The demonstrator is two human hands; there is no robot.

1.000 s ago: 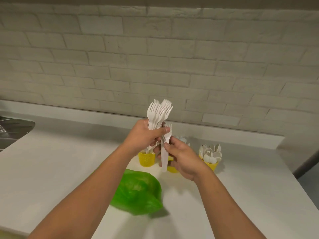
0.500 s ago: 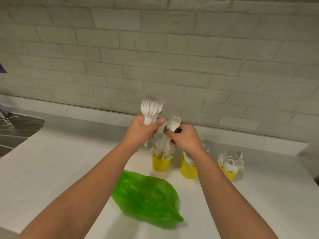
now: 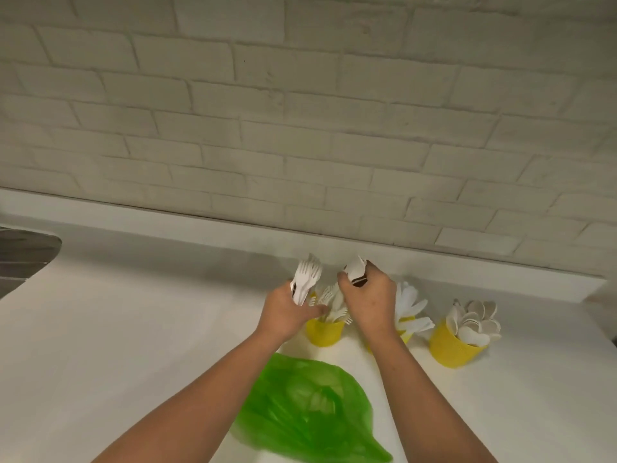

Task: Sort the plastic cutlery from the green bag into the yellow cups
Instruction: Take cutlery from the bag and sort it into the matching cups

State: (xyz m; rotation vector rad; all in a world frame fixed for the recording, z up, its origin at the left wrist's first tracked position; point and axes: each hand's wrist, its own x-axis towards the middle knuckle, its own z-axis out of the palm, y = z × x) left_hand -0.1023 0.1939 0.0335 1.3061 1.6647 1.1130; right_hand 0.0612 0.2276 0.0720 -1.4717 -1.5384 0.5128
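Three yellow cups stand in a row near the back of the white counter. The left cup (image 3: 324, 333) holds white forks, the middle cup (image 3: 405, 336) is mostly hidden behind my right wrist and holds white knives (image 3: 411, 307), and the right cup (image 3: 451, 349) holds white spoons (image 3: 475, 320). My left hand (image 3: 287, 312) grips a bunch of white forks (image 3: 306, 278) just above the left cup. My right hand (image 3: 367, 299) pinches a single white fork (image 3: 355, 269) over the same cup. The green bag (image 3: 309, 412) lies flattened in front of the cups.
A metal sink (image 3: 23, 259) sits at the far left edge. A pale brick wall rises behind the counter's low ledge (image 3: 200, 222). The counter (image 3: 133, 345) stretches white to the left of my arms.
Both hands have dropped from chest height down to the left cup, carrying their forks. The view has tilted, so the cups and bag sit lower in frame.
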